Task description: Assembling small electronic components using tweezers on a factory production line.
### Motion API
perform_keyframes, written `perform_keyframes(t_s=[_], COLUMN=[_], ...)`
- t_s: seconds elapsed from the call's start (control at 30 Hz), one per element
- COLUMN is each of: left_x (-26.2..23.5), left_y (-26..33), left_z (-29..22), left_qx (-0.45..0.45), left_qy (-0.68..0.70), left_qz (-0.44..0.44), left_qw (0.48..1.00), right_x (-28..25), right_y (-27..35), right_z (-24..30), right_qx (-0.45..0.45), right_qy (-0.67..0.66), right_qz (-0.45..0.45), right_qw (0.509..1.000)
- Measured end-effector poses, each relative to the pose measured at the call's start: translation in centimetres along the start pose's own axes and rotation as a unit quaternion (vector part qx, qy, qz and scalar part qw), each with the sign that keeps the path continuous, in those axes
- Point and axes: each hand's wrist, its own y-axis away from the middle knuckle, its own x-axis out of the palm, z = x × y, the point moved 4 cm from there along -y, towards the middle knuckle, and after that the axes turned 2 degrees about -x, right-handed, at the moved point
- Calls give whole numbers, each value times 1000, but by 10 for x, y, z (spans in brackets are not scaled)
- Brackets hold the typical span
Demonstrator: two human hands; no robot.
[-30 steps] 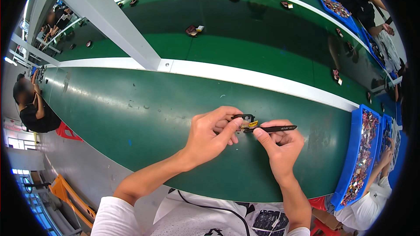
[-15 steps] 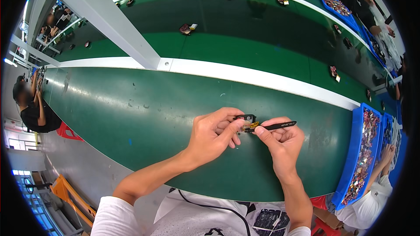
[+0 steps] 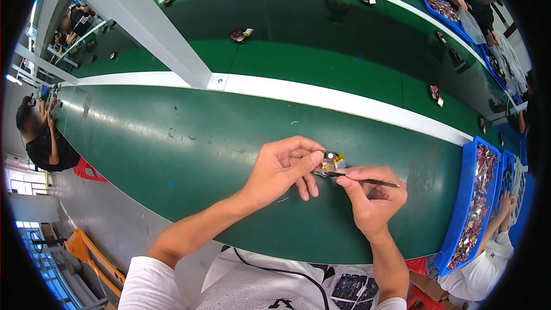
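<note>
Between the thumb and fingers of my left hand [image 3: 285, 167] is a small black-framed electronic assembly [image 3: 329, 155], held just above the green tabletop. A silvery battery pouch with yellow tape [image 3: 340, 161] shows on its right side. My right hand [image 3: 376, 198] is closed around slim black tweezers [image 3: 373, 182]. Their tips reach left to the assembly's lower edge; whether they grip a part there is too small to tell. My left fingertips cover part of the assembly.
A green workbench [image 3: 218, 143] lies under my hands. Beyond a white rail [image 3: 321, 100] runs a green conveyor [image 3: 275, 63] carrying several similar assemblies. A white post [image 3: 138, 23] rises at left. Blue bins [image 3: 456, 247] of small parts stand at right. Other people work around the line.
The tweezers have turned edge-on, their tips now lower on the assembly, and my right hand has shifted slightly right and down. More of the battery pouch shows. Items on the conveyor moved slightly left.
</note>
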Motion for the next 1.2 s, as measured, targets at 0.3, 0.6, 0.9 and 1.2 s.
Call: perform_keyframes(t_s=[0.3, 0.6, 0.9, 1.2], left_x=[0, -1, -3, -4], left_y=[0, 0, 0, 0], left_z=[-2, -3, -2, -2], left_qx=[17, 24, 14, 6], left_qy=[-9, -8, 4, 3], left_qz=[1, 1, -7, -7], left_qw=[1000, 1000, 1000, 1000], right_x=[1, 3, 5, 4], right_y=[-1, -2, -3, -3], right_z=[-2, -1, 0, 1], right_qx=[0, -14, -29, -9], right_qy=[4, 11, 16, 39], right_qz=[16, 19, 20, 30], right_qw=[1000, 1000, 999, 999])
